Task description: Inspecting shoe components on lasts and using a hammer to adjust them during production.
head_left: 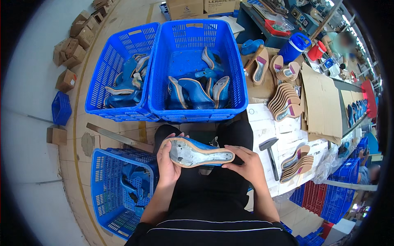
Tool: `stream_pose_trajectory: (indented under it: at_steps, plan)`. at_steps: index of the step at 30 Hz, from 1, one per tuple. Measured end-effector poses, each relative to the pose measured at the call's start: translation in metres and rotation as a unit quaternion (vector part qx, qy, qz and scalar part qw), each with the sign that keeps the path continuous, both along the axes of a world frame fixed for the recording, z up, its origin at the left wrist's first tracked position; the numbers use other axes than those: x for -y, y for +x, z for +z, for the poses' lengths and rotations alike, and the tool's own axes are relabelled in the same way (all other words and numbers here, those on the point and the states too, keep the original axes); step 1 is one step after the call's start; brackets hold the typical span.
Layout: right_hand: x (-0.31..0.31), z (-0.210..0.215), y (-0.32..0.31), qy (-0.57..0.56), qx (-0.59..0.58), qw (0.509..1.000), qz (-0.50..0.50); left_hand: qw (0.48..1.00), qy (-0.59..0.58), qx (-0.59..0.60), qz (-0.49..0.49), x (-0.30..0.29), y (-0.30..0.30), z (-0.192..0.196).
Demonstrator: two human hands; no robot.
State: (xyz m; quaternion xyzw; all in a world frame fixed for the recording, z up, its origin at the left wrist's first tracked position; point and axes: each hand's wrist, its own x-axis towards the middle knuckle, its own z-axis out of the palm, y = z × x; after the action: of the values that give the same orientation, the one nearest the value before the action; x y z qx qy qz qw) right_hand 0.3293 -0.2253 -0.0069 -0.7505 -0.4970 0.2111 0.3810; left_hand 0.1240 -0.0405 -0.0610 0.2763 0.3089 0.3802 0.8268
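Hands first: left hand (pixel 168 162) cups the heel end and right hand (pixel 245 163) pinches the toe end of a blue plastic shoe last with a tan insole board fixed on its bottom (pixel 197 152), held sole-up over the lap. Both hands are closed around it, neither is free. Looks like the checking or handling stage on this one piece; I'd guess the next move needs one hand to let go and reach, while the other keeps the last steady.

Bins: the big blue slatted plastic crate straight ahead (pixel 197 117) has several similar blue lasts lying loose. The blue crate to its left (pixel 102 78) holds a smaller pile. A third blue crate by the left knee (pixel 100 180) has a few more. A black-headed hammer (pixel 271 153) lies on the white bench to the right, beside stacks of tan insoles (pixel 285 100).
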Motion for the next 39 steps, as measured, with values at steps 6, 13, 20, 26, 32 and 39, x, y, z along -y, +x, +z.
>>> stream_pose_trajectory:
  at_steps: [6,13,20,26,32,39]
  plan:
    - [0.008,-0.001,0.002,0.058,-0.032,0.998,0.010,1.000,0.003,-0.004,-0.004,-0.003,0.001,0.001]
    - [0.013,-0.013,-0.003,0.032,0.046,0.998,0.004,0.999,0.024,-0.040,-0.014,-0.007,0.002,0.002]
    - [0.016,-0.028,0.002,0.042,-0.089,0.995,-0.003,1.000,0.016,-0.011,-0.004,-0.010,-0.001,-0.009]
    - [0.017,-0.036,0.005,0.067,-0.125,0.990,0.000,1.000,0.015,-0.016,-0.004,-0.008,-0.001,-0.010]
    - [0.017,-0.039,0.006,0.088,-0.122,0.989,0.011,1.000,0.001,-0.017,-0.006,-0.007,-0.007,-0.013]
    - [0.017,-0.044,0.009,0.103,-0.176,0.979,0.004,0.962,0.208,-0.153,-0.093,-0.030,-0.022,0.009]
